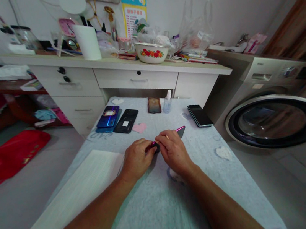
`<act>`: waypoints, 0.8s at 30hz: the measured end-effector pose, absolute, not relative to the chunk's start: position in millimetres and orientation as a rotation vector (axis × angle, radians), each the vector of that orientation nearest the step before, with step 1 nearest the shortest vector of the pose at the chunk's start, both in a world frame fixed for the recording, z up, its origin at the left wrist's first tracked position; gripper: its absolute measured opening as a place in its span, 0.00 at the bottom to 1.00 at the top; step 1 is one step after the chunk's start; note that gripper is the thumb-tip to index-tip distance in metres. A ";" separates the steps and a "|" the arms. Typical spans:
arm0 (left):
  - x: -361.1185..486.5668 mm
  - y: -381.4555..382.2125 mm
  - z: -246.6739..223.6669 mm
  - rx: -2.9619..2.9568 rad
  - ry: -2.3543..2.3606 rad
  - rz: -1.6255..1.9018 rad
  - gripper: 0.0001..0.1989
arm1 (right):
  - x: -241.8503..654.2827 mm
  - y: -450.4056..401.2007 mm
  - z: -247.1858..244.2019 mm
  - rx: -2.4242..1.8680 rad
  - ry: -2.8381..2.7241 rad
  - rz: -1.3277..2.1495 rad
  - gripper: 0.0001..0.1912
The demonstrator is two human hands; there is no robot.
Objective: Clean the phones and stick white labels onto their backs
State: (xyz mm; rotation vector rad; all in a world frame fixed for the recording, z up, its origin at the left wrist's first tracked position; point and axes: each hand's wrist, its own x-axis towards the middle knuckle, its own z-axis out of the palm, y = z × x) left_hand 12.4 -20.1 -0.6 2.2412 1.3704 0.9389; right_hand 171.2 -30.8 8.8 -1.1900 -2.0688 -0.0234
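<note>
Near the middle of the cloth-covered table, my left hand (138, 157) is closed on a small dark object (156, 147) with a reddish-purple edge. My right hand (173, 150) meets it from the right, fingers curled and pinched close to the same object; what lies between those fingers is too small to tell. Just behind my right hand, a phone (181, 130) with a pink edge shows partly. Beyond my left hand lie a black phone (126, 121) with a white label and a blue phone (108, 116) on top of another blue one.
A spray bottle (167, 103) and a brown blurred item (154, 105) stand toward the back. Dark stacked phones (199, 115) lie at the right edge, a pale board (81, 191) at left. Behind are a cluttered desk (163, 69) and a washing machine (270, 84).
</note>
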 end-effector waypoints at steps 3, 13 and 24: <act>11.8 -20.6 -0.9 2.246 1.367 0.937 0.07 | 172.8 -30.9 10.1 -1.199 -2.073 -0.006 0.11; 11.9 -20.7 1.1 2.264 1.396 0.912 0.06 | 189.9 -22.3 10.5 -1.279 -2.016 -0.035 0.12; 10.1 -20.8 -0.4 2.280 1.405 0.923 0.06 | 210.9 -9.9 6.1 -1.368 -1.915 -0.114 0.12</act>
